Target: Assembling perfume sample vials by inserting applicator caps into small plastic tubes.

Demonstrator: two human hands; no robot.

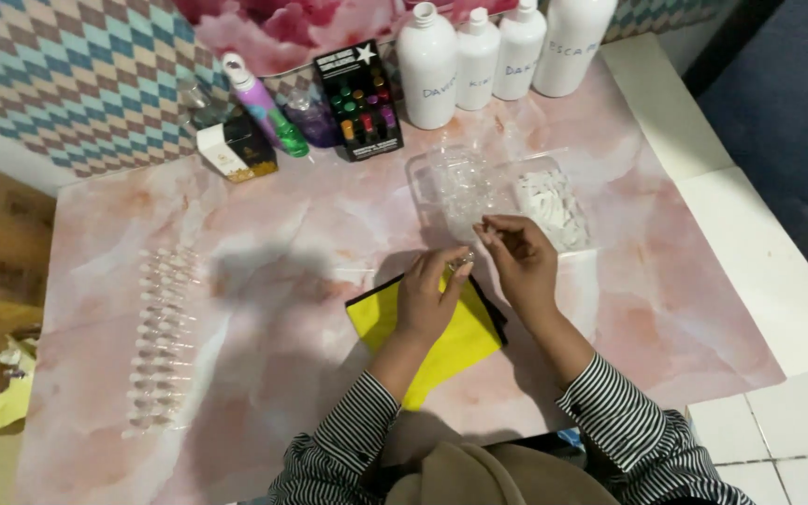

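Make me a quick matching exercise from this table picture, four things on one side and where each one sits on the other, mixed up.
1. yellow cloth
2. white bottles
3. rows of small clear vials
4. clear plastic tray

A. along the back edge
B. under the left hand
C. just beyond the right hand
D. on the left of the table

Pairs: 1-B, 2-A, 3-D, 4-C

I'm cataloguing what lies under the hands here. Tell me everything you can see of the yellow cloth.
The yellow cloth is a bright yellow sheet, soft and fabric-like by its look, lying flat on the pink marbled tabletop at a slant, one corner pointing toward the person. A black layer shows along its upper and right edges, either a backing or a second piece; I cannot tell which. The left hand is over its upper part and hides some of it; the right hand is beyond its upper right corner.
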